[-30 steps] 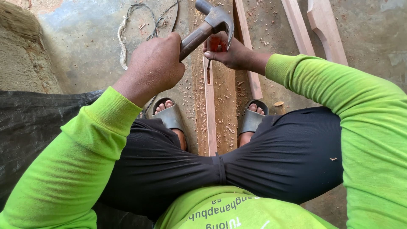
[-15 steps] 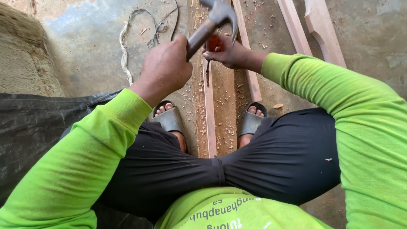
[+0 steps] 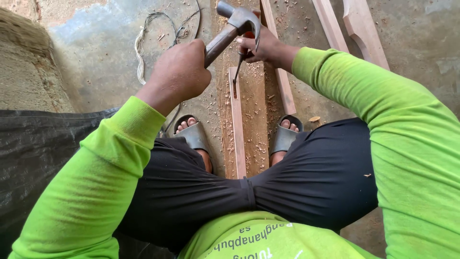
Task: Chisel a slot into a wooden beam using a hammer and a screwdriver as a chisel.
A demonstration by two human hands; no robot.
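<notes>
My left hand (image 3: pixel 179 72) grips the handle of a steel claw hammer (image 3: pixel 235 25), whose head sits over the red-topped chisel (image 3: pixel 240 64). My right hand (image 3: pixel 263 48) holds that chisel upright, its thin blade set into a dark slot at the far end of a narrow wooden strip (image 3: pixel 237 124). The strip lies on a wider plank (image 3: pixel 254 110) that runs between my feet in grey sandals. Both arms wear bright green sleeves.
More wooden pieces (image 3: pixel 357 26) lie on the concrete floor at the upper right. A frayed cord (image 3: pixel 143 43) curls on the floor at the upper left. Black sheeting (image 3: pixel 33 153) covers the ground at the left. Wood chips are scattered around the plank.
The hammer head has come down from a raised position onto the top of the chisel. My right hand stays on the chisel in the same spot.
</notes>
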